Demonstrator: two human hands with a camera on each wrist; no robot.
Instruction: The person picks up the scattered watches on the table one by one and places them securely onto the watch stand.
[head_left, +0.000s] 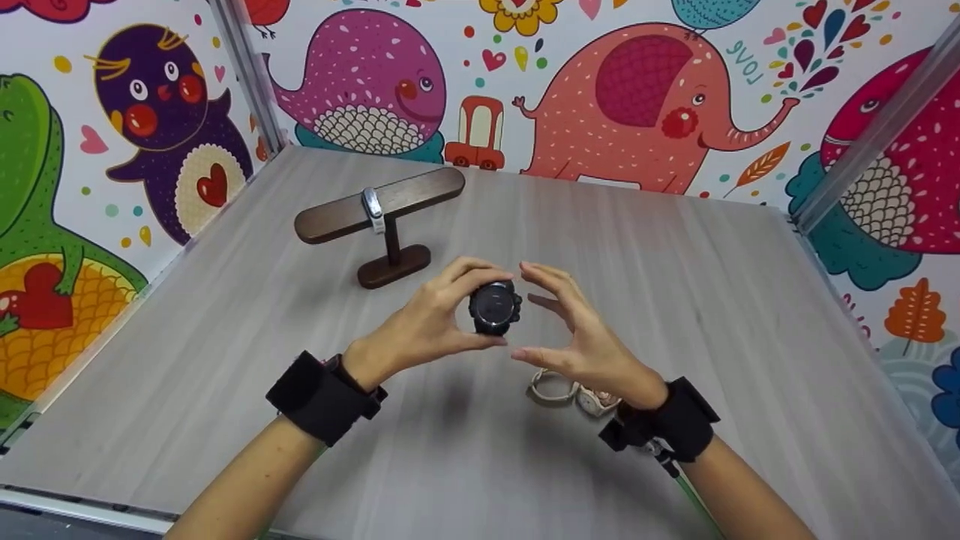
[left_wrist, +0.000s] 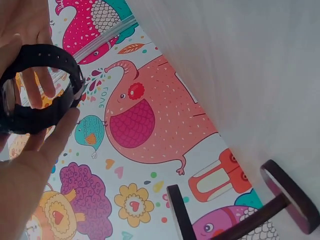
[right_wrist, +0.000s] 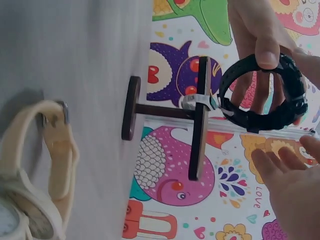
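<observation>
A black wristwatch (head_left: 495,306) with a round dark dial is held above the table by my left hand (head_left: 424,311), its strap pinched between thumb and fingers. In the right wrist view the black watch (right_wrist: 235,75) shows its strap closed into a loop. My right hand (head_left: 581,330) hovers just right of the watch, fingers apart and holding nothing. Below that hand lies a cream wristwatch (head_left: 596,401), partly hidden by the wrist. Its strap (right_wrist: 60,165) also forms a loop.
Back left on the grey table (head_left: 712,315) stands a dark wooden T-shaped watch stand (head_left: 420,191). A silver watch with a pale strap (head_left: 373,206) is around its bar. Printed panels (head_left: 480,60) wall the back and sides, with metal posts at the corners.
</observation>
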